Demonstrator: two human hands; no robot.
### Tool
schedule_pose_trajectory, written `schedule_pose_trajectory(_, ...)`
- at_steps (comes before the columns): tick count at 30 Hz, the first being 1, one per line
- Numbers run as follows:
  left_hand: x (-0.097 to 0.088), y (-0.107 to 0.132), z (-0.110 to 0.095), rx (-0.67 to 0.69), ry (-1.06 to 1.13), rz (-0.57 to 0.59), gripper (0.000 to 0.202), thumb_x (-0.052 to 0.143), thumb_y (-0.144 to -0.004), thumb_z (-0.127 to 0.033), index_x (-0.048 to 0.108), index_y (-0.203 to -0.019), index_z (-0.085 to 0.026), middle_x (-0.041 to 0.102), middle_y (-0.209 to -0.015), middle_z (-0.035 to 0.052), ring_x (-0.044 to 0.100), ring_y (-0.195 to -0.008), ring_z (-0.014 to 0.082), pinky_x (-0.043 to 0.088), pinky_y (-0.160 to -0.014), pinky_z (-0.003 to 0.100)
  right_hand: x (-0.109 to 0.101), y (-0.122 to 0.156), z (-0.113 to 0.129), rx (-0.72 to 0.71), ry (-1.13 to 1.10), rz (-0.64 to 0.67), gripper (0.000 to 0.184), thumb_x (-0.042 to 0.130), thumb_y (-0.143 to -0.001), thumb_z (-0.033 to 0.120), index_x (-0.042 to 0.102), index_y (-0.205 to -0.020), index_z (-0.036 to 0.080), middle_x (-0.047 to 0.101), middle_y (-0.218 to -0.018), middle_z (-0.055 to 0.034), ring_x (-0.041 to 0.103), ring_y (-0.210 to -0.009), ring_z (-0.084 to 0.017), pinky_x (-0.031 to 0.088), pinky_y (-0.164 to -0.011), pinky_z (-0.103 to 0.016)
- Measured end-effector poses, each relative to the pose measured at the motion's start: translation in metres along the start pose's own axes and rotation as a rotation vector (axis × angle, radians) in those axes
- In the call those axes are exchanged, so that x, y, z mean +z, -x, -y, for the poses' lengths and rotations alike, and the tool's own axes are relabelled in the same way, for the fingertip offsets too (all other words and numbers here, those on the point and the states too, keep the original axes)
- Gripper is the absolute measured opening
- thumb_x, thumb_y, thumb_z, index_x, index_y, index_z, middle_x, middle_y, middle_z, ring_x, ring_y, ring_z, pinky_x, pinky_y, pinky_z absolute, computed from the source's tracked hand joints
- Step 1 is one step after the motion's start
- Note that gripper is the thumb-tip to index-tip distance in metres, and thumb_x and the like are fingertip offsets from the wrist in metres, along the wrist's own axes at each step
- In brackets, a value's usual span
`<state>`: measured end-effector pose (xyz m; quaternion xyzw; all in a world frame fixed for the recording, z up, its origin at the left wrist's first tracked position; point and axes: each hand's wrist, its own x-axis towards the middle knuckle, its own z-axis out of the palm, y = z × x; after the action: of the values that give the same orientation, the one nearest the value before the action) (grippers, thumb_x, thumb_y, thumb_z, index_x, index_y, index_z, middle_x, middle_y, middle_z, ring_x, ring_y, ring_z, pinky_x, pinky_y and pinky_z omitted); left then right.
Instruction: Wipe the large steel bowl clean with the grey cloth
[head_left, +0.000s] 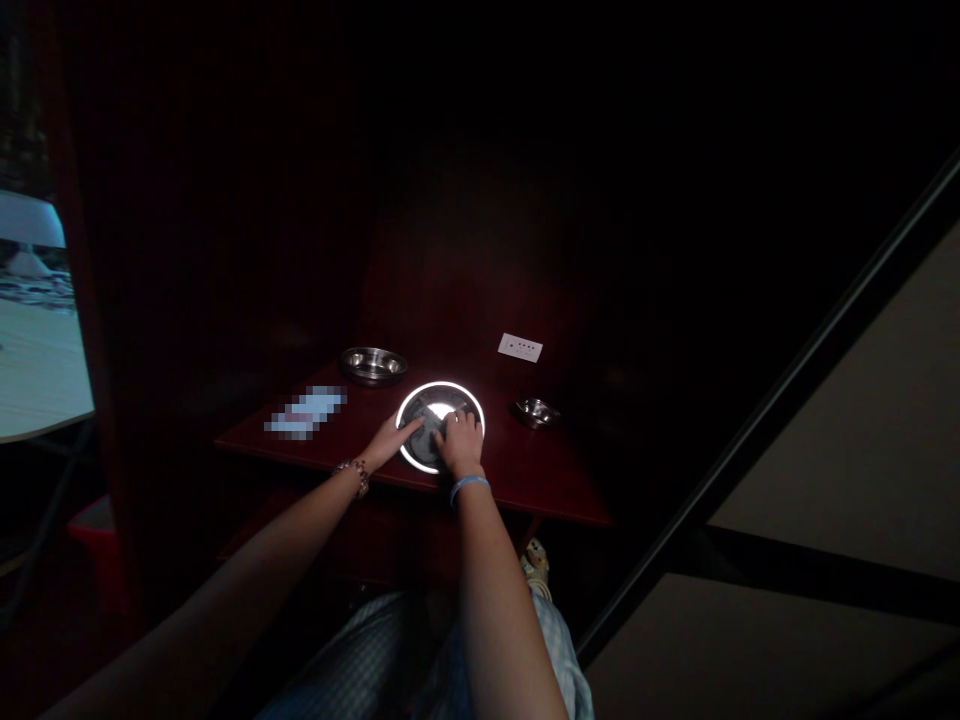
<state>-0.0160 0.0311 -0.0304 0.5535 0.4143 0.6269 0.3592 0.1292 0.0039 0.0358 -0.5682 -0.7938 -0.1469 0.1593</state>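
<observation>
A round dish (412, 455) with a bright white rim and a dark grey inside sits near the front edge of the dark red table. A white patch shows inside it, toward the back. My left hand (388, 440) grips the dish's left rim, thumb over the inside and fingers mostly hidden. Over the right part of the dish, my right hand (463, 442) is curled with its fingertips down inside; what they hold, if anything, I cannot make out.
A steel bowl (373, 378) stands at the back left of the table (555, 480), a smaller steel bowl (537, 413) at the right. A blurred pale sheet (307, 412) lies left. A white card with dark dots (520, 347) is behind. Dark walls surround the table.
</observation>
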Motion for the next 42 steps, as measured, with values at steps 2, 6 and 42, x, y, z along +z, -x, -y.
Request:
schedule_pose_trajectory(2, 0.0, 0.0008, -0.0012, -0.005, -0.008, -0.001, 0.055, 0.06, -0.066, -0.046, 0.056, -0.109, -0.012, 0.062, -0.11, 0.0134, 0.057, -0.102, 0.0261, 0.042, -0.09, 0.039, 0.0007, -0.0003, 0.0003, 0.003, -0.003, 0.005, 0.037, 0.05, -0.081, 0.037, 0.053, -0.11, 0.013, 0.05, -0.119, -0.0137, 0.038, -0.112, -0.027, 0.028, -0.088, -0.039)
schedule_pose_trajectory(6, 0.0002, 0.0018, -0.0038, 0.0, -0.015, 0.004, 0.056, 0.06, -0.066, -0.046, 0.055, -0.109, -0.011, 0.061, -0.111, 0.0135, 0.056, -0.102, 0.0256, 0.042, -0.09, 0.038, -0.0007, -0.0005, 0.0014, 0.0, 0.003, 0.018, 0.035, 0.054, -0.079, 0.033, 0.053, -0.108, 0.013, 0.052, -0.115, -0.0127, 0.04, -0.109, -0.027, 0.031, -0.087, -0.038)
schedule_pose_trajectory(42, -0.0005, 0.0011, -0.0002, -0.003, 0.026, 0.049, 0.055, 0.065, -0.063, -0.042, 0.056, -0.108, -0.011, 0.063, -0.108, 0.0132, 0.058, -0.099, 0.0249, 0.044, -0.087, 0.037, 0.0043, -0.0054, -0.0012, 0.125, 0.021, -0.02, 0.038, 0.025, -0.084, 0.003, 0.054, -0.108, 0.011, 0.061, -0.099, -0.0128, 0.052, -0.096, -0.024, 0.038, -0.074, -0.031)
